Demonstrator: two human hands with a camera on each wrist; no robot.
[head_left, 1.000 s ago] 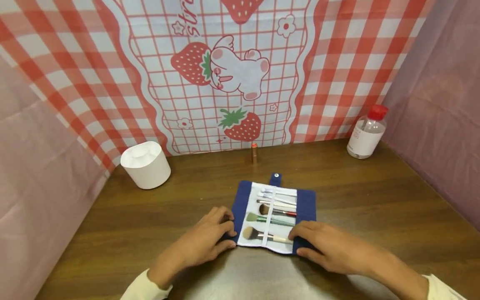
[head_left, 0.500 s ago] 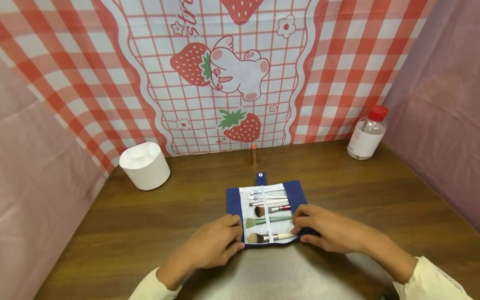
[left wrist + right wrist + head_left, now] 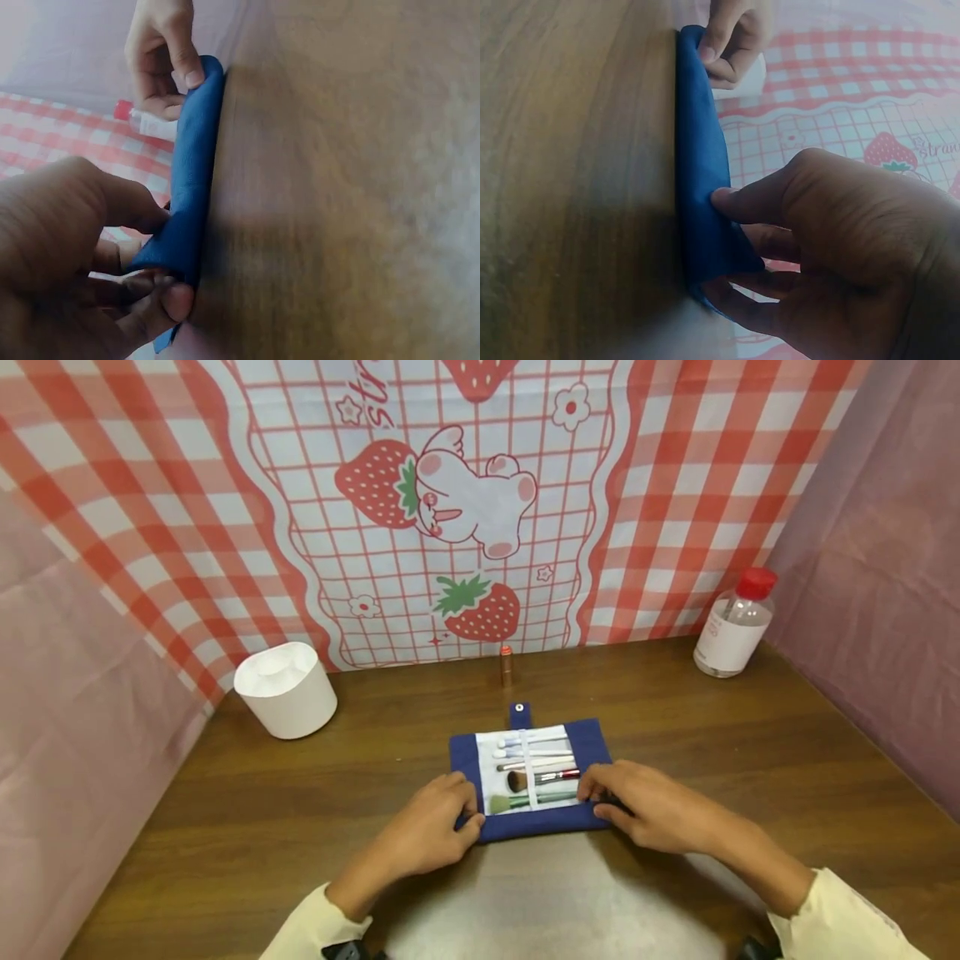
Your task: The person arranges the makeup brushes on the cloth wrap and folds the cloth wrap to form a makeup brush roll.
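A navy makeup brush roll (image 3: 543,823) lies on the table, its near edge folded over toward the back. My left hand (image 3: 431,827) pinches the fold's left end; my right hand (image 3: 660,806) pinches its right end. In the left wrist view the fold is a rounded blue tube (image 3: 196,165), thumb on the near side. The right wrist view has the thumb pressing the blue cloth (image 3: 705,172) with fingers behind. Still showing on the white lining are a green brush (image 3: 504,804), a dark-bristled brush (image 3: 517,782) and several slim brushes under a white band. The fold hides the large brush.
A snap strap (image 3: 520,715) sticks out from the roll's far edge. Behind it stands a copper lipstick-like tube (image 3: 506,668). A white oval holder (image 3: 291,706) is at back left, a red-capped clear bottle (image 3: 731,635) at back right. A strawberry-print cloth (image 3: 480,527) hangs behind.
The roll has been turned straighter and shifted slightly left. Its near edge has been folded up over the large brush, and both hands have moved away from me with it.
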